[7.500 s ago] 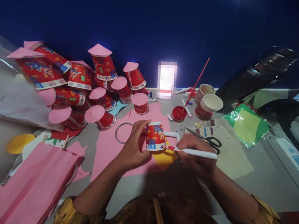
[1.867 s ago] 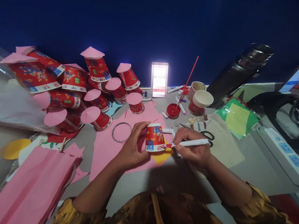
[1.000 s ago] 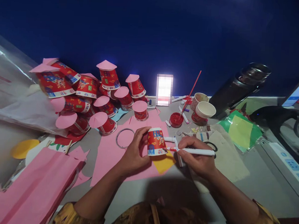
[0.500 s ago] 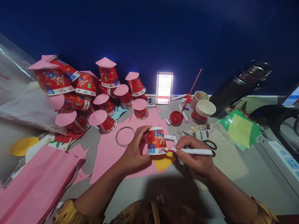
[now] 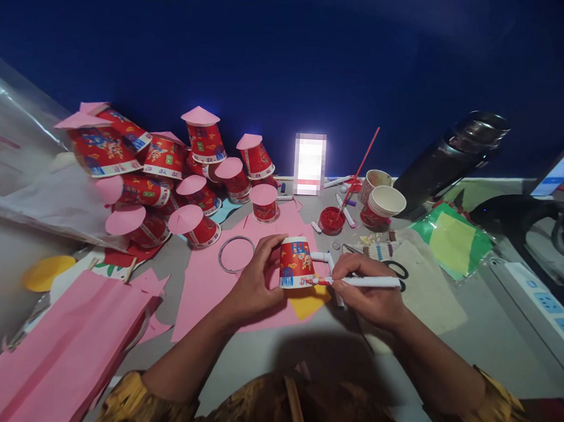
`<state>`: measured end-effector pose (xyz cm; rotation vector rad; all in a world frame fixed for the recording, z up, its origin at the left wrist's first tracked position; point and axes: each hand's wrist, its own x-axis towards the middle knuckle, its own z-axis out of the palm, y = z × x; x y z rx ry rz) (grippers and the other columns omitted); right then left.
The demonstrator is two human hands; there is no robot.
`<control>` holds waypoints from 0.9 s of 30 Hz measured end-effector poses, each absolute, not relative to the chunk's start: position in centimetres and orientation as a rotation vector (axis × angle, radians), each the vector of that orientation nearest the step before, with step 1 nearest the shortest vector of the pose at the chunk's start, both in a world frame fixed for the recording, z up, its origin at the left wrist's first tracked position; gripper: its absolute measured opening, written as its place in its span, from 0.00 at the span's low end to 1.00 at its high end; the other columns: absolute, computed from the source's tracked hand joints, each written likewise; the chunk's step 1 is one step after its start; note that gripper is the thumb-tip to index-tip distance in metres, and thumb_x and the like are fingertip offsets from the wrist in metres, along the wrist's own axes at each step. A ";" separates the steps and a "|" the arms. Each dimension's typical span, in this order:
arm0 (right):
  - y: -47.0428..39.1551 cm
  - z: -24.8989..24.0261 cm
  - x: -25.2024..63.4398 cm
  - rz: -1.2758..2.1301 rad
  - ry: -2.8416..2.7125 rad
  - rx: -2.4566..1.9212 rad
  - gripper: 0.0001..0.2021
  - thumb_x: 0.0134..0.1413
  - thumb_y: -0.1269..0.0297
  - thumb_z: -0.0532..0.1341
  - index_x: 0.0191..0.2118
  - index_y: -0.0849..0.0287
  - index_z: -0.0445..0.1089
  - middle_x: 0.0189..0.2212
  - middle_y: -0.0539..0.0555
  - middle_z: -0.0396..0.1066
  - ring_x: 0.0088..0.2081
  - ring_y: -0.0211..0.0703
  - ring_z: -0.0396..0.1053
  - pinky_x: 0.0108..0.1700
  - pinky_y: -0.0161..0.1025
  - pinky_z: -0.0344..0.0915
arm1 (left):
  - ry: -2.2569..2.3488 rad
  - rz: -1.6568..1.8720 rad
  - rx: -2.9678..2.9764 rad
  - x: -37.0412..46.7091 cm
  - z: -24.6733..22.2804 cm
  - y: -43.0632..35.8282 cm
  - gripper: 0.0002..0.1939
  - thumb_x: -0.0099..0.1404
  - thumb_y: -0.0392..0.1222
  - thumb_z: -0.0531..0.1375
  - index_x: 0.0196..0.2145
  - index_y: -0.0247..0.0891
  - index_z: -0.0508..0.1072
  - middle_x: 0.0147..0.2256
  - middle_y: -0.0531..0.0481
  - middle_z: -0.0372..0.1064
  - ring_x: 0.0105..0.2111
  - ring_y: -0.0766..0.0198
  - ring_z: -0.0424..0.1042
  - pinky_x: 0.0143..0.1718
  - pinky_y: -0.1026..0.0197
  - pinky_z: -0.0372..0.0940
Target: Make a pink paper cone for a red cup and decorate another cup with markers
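A red paper cup [image 5: 297,261] with blue and red drawings on its white rim is upside down in my left hand [image 5: 259,279], fingers round its left side. My right hand [image 5: 370,291] pinches a white marker [image 5: 373,282], whose red tip meets the cup's rim at the lower right. Beneath the cup lie pink paper [image 5: 202,295] and a piece of yellow paper [image 5: 311,302]. A grey ring [image 5: 221,254] rests on the pink paper beside my left hand. Black-handled scissors [image 5: 397,267] lie just past my right hand.
Several red cups with pink paper tops [image 5: 203,141] are piled at the back left. Behind my hands stand a red paint pot [image 5: 332,221] with a stick, stacked cups [image 5: 387,202] and a lit phone [image 5: 309,165]. A black flask [image 5: 449,163] and a power strip [image 5: 536,306] are at the right.
The cup has turned slightly in my left hand, and the marker tip has shifted a little along its rim. Both hands keep their hold.
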<state>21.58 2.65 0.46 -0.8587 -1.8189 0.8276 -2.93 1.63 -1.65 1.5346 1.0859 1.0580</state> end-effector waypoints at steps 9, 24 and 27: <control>2.7 0.5 22.1 0.865 -1.774 -0.853 0.04 0.61 0.66 0.66 0.34 0.55 0.72 0.26 0.51 0.75 0.27 0.43 0.70 0.31 0.41 0.66 | 1.069 1.065 1.482 -2.9 -1.6 1.6 0.41 0.55 0.30 0.67 0.65 0.46 0.61 0.65 0.43 0.56 0.68 0.48 0.63 0.71 0.44 0.59; 2.8 0.9 21.9 0.848 -1.777 -0.869 0.04 0.61 0.65 0.66 0.33 0.54 0.72 0.26 0.51 0.75 0.27 0.43 0.71 0.32 0.41 0.67 | 1.081 1.049 1.553 -3.0 -1.2 1.5 0.41 0.57 0.32 0.67 0.66 0.45 0.61 0.65 0.42 0.57 0.68 0.47 0.63 0.71 0.44 0.60; 2.7 0.9 21.9 0.834 -1.797 -0.875 0.04 0.60 0.65 0.66 0.34 0.54 0.72 0.26 0.51 0.75 0.26 0.43 0.70 0.31 0.41 0.66 | 1.068 1.044 1.564 -3.0 -1.3 1.5 0.41 0.56 0.31 0.67 0.65 0.45 0.61 0.65 0.42 0.57 0.68 0.47 0.63 0.71 0.43 0.60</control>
